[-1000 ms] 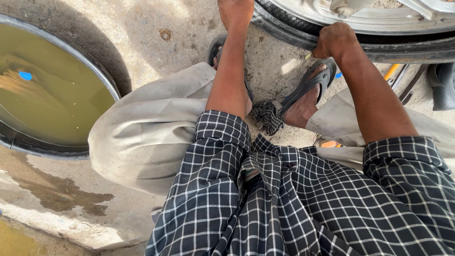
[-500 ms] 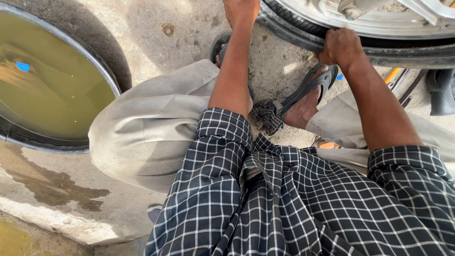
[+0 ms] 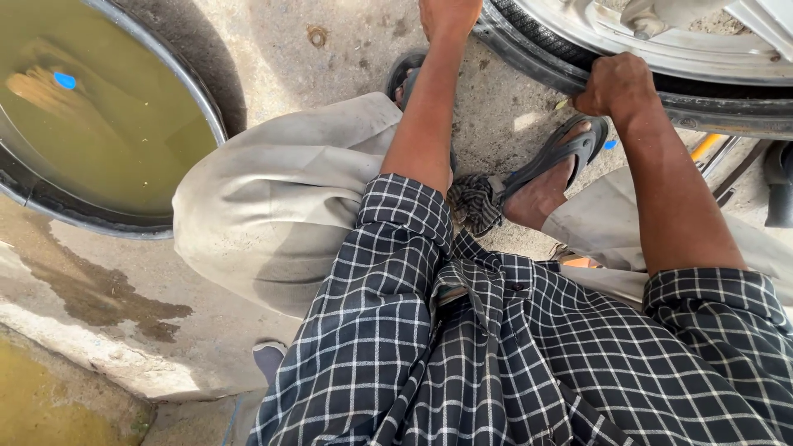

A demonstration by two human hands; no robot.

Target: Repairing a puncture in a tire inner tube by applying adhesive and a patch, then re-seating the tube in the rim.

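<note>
Head view, read from left to right: a round metal tub (image 3: pixel 216 116) filled with murky greenish water is seen at the far left, standing on the concrete floor (image 3: pixel 330 49), and a small blue object (image 3: pixel 64 80) is seen in the water. A dark wet stain (image 3: pixel 107 293) is spread over the floor just below the tub. Further right, a bent knee in light grey trousers (image 3: pixel 273 206) is shown, and a dark checked shirt (image 3: pixel 496 355) fills the lower middle and right. The left hand (image 3: pixel 448 12) is seen at the top edge, cut off by the frame; it is placed at the black rubber tyre (image 3: pixel 537 58), but whether its fingers are closed on the tyre cannot be told. Below it, a dark sandal (image 3: pixel 405 70) is partly hidden behind the left forearm. A second foot in a grey sandal (image 3: pixel 570 149) is set on the floor just beneath the tyre, with a bunched checked cloth (image 3: pixel 475 202) beside it. The right hand (image 3: pixel 615 83) is curled tightly over the tyre's edge, gripping the rubber against the silver wheel rim (image 3: pixel 661 49). The tyre is mounted around that rim and runs along the top right of the view, just beyond the feet.
</note>
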